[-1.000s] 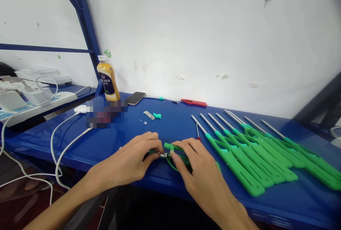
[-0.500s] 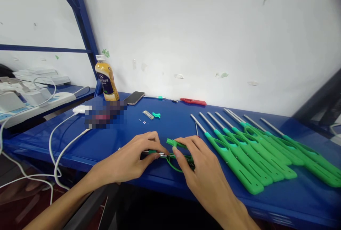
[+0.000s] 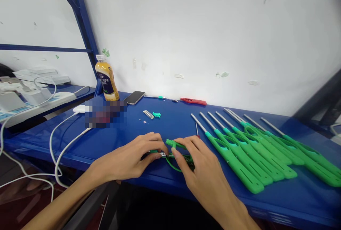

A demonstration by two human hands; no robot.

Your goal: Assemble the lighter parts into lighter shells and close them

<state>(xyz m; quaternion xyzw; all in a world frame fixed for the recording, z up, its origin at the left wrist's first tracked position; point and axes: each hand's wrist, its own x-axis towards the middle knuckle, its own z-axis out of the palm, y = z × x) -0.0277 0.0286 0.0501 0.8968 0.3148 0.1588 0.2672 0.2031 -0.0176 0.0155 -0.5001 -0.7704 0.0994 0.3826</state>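
Near the table's front edge, my left hand (image 3: 133, 157) pinches the metal tube (image 3: 163, 154) of a lighter between thumb and fingertips. The tube meets a green lighter casing (image 3: 174, 167) with a trigger loop, which lies partly hidden beneath my right hand (image 3: 204, 162). That hand is closed on another green casing half (image 3: 168, 142), raised and tilted above the first, with the thumb at its near side. What sits inside the lower casing is mostly covered by my fingers.
Several green long-nosed lighters (image 3: 237, 162) lie in a row on the right, beside a thin screwdriver (image 3: 197, 129). Behind are a red casing (image 3: 193, 101), a clear part (image 3: 148, 114), a teal piece (image 3: 156, 115), a phone (image 3: 135, 97) and a bottle (image 3: 106, 80). White cables (image 3: 60, 151) hang left.
My left hand has shifted very slightly, and the tube's far end left of it no longer shows. My right hand and the casing have hardly moved.
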